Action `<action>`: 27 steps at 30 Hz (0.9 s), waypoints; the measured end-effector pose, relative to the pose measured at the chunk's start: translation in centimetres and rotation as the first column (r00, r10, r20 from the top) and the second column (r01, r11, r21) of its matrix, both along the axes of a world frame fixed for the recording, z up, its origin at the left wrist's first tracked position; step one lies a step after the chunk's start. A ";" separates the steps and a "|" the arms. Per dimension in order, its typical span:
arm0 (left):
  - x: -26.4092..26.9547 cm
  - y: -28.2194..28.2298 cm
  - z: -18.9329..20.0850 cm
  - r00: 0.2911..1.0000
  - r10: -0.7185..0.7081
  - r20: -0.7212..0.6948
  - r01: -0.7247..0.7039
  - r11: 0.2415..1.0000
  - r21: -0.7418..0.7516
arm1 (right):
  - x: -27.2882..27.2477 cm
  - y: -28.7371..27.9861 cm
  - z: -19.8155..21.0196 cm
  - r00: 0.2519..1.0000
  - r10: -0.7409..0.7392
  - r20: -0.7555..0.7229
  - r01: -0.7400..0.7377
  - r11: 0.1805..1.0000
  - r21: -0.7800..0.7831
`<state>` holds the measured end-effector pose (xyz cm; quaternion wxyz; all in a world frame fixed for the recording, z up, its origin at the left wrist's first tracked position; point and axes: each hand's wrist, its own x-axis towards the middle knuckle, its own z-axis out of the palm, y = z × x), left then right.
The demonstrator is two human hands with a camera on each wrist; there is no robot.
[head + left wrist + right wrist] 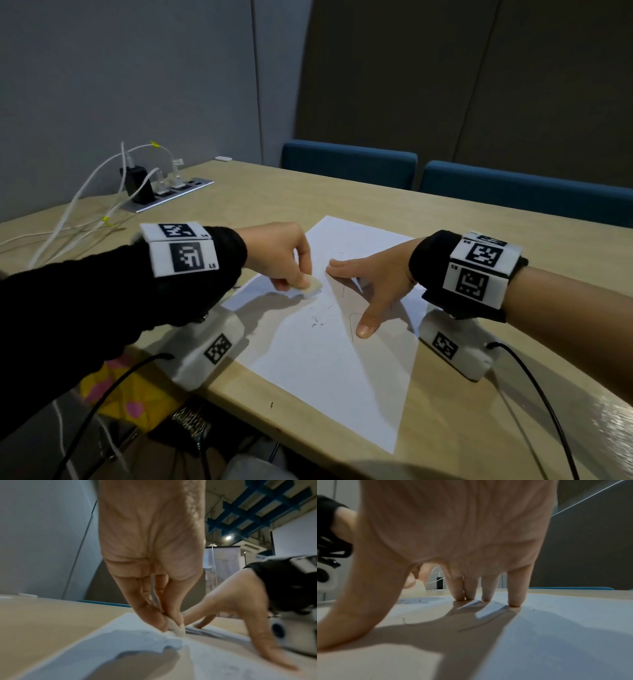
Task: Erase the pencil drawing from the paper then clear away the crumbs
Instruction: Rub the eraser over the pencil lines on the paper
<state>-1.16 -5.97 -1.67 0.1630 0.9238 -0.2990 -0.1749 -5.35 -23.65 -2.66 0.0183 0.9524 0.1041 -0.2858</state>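
Head view: a white paper is laid on the wooden bench, with both hands set on it.
Left hand: a pale eraser is pinched between thumb and curled fingertips, its lower end pressed to the sheet.
Right hand: spread wide and flat, nothing is held; the paper is pinned by straight fingers and the thumb.
Eraser: just beside the right hand's fingertips, apart from them.
Pencil marks: faint lines are seen beside the right thumb.
Crumbs: dark specks are scattered between the two hands.
Power strip: well beyond the left hand.
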 end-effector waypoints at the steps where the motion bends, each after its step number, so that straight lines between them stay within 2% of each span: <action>1: 0.2 0.4 -0.2 1.000 0.010 -0.013 -0.010 1.000 0.016 | -0.1 -0.1 0.0 1.000 -0.002 0.001 0.002 1.000 0.000; 10: 0.8 0.9 -0.8 1.000 -0.007 -0.027 0.009 0.998 0.070 | 0.1 -0.6 0.3 0.999 0.021 -0.034 -0.020 0.999 0.038; 20: 0.3 -0.7 -1.1 0.995 -0.055 0.088 0.052 0.998 0.039 | 0.0 -1.2 -0.2 1.000 -0.005 -0.022 0.006 0.999 0.047; 27: -1.4 -0.6 -1.1 0.997 -0.071 0.027 0.070 0.996 0.056 | 0.5 -0.9 -0.2 1.000 -0.005 -0.013 0.006 0.999 0.043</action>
